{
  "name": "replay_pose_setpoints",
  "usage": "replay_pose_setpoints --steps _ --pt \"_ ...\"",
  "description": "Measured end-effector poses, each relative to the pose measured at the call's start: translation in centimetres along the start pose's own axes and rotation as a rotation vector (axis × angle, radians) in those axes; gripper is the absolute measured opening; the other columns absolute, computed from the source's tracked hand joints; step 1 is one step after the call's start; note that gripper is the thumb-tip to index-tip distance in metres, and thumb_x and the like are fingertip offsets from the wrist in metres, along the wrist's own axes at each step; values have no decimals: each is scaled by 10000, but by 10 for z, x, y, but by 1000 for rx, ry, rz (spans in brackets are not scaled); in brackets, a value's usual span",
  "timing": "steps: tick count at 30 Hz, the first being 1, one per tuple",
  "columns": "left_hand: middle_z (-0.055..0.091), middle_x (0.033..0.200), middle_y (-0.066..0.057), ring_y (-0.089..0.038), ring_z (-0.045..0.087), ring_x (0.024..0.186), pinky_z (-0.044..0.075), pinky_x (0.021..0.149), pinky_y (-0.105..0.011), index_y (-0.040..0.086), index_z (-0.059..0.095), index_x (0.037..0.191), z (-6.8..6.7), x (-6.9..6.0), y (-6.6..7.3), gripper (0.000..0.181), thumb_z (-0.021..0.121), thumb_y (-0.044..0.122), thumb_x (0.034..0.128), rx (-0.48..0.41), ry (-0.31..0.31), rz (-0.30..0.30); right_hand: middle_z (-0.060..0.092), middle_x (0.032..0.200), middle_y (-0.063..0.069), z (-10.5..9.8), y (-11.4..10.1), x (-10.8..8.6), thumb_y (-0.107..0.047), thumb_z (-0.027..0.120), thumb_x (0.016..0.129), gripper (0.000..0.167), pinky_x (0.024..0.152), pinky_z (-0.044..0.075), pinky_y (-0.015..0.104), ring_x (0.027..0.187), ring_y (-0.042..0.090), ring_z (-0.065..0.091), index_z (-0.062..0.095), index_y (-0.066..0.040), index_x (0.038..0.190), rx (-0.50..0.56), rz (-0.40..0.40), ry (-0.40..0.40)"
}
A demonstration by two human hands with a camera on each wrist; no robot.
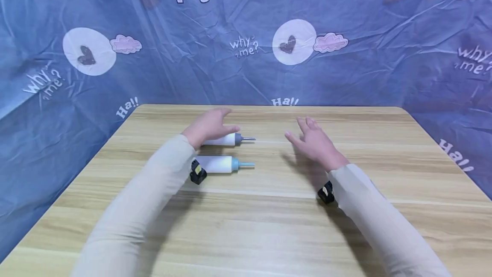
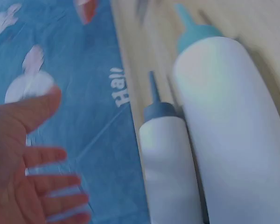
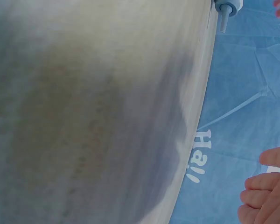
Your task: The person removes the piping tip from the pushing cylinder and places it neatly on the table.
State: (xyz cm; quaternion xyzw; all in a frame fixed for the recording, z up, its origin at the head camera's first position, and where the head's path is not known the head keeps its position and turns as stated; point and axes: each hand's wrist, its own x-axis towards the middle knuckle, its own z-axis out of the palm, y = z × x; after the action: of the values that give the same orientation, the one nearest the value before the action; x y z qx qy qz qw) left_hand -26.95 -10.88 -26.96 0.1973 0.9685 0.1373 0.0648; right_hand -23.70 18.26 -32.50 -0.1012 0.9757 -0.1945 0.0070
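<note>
Two white squeeze bottles with long thin nozzles lie side by side on the table, both nozzles toward the right. The farther bottle has a grey-blue cap, and the nearer bottle a light teal one. Above the farther bottle hovers my left hand, fingers spread and apart from both bottles in the left wrist view, where the teal-capped bottle looms large. To the right of the nozzles, my right hand is held over the table with its fingers extended, holding nothing. The left sleeve partly covers the bottles' rear ends.
The wooden table has rounded far corners. Behind and beside it hangs a blue printed cloth. A small black device sits at the left wrist, another black device at the right.
</note>
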Motion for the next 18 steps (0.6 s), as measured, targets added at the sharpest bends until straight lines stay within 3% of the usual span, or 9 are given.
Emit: replay_pose_setpoints --steps 3,6,11,18 --pt "351 1472 -103 -307 356 1325 289 1099 -429 105 327 1440 -9 -1 -14 705 564 468 884 -117 -42 39 31 1512 268 1 1 -1 -690 248 885 906 1138 43 510 1401 395 6 83 -26 1479 11 -5 6" --pt "391 1450 -88 -311 405 1292 329 1073 -437 128 380 1417 -11 -1 -25 632 596 395 887 -170 -79 75 55 1512 265 3 3 -4 -696 250 881 907 1137 70 516 1402 394 27 96 -32 1480 29 -4 11" --pt "433 1417 -110 -313 427 1275 334 1069 -440 101 435 1382 -9 3 -37 601 666 274 855 -151 -119 104 77 1518 241 6 3 -8 -686 268 884 886 1134 95 522 1402 391 58 111 -52 1483 53 -7 15" --pt "418 1420 -128 -314 366 1315 283 1098 -436 44 420 1378 3 11 -45 637 698 181 822 -93 -230 161 86 1518 237 8 1 -11 -587 321 932 801 1132 99 522 1402 391 67 115 -41 1480 60 -28 1"
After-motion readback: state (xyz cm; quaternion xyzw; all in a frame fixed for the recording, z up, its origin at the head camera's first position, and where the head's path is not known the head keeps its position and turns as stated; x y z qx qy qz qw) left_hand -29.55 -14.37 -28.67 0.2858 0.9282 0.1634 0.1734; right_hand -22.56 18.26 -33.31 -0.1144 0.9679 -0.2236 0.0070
